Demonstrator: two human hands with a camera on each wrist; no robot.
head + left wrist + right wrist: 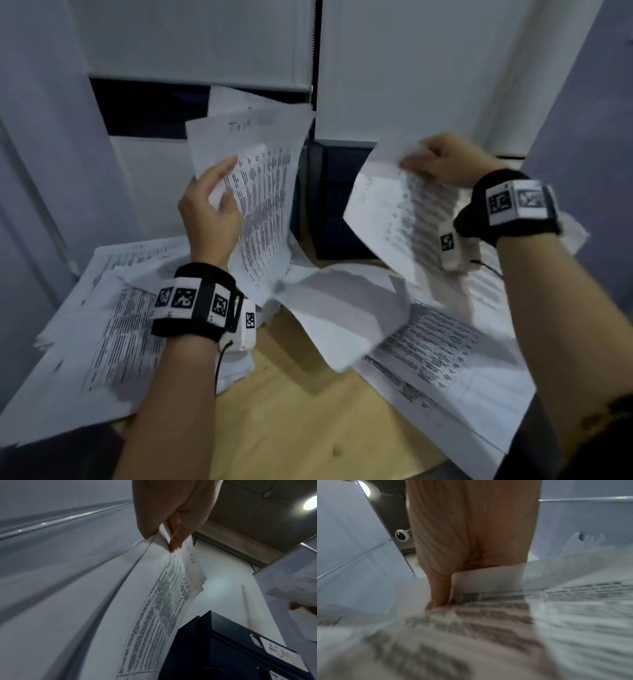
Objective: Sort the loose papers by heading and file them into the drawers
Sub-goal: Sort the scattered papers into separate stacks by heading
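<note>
The left hand (209,212) pinches a fanned stack of papers (260,192) upright, left of the dark drawer box (337,202), so its handwritten heading shows (blurred), while the right hand (442,161), fingers (412,158) clenched on one sheet (397,219), lifts it before that box, seemingly to compare; more papers (442,356) cover the counter (291,411).

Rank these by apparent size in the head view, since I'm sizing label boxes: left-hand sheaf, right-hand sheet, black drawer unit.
1. Left-hand sheaf, largest.
2. Right-hand sheet, close behind; blurred, so unsure.
3. Black drawer unit, smallest showing, partly hidden.
</note>
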